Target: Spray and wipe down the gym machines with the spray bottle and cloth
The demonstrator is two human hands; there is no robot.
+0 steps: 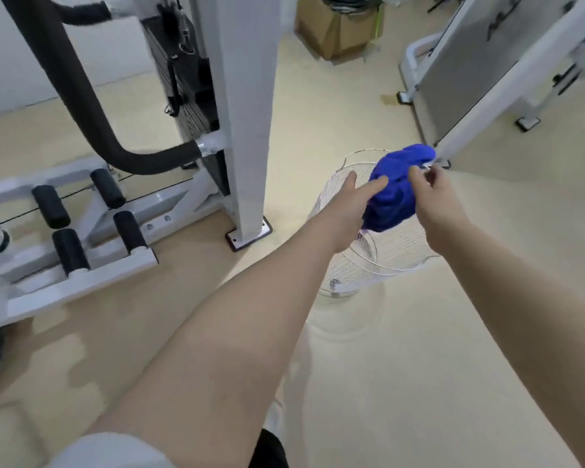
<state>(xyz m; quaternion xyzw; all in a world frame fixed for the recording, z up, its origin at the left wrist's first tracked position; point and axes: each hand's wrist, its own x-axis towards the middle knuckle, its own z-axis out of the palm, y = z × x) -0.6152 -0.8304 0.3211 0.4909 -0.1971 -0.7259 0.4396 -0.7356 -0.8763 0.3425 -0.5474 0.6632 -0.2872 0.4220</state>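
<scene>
A bunched blue cloth [395, 190] hangs between both hands, just above a white wire basket [379, 265] that stands on the floor. My left hand [352, 204] reaches in from the left and its fingers touch the cloth's left side. My right hand [433, 201] pinches the cloth's right edge, next to a small white tag. No spray bottle shows in this view. A white gym machine [244, 113] with a black weight stack and black padded rollers stands to the left.
A second white machine [480, 72] with a grey panel stands at the upper right, its frame close to the cloth. A cardboard box [335, 32] sits at the back. The beige floor [385, 366] stretches below the hands.
</scene>
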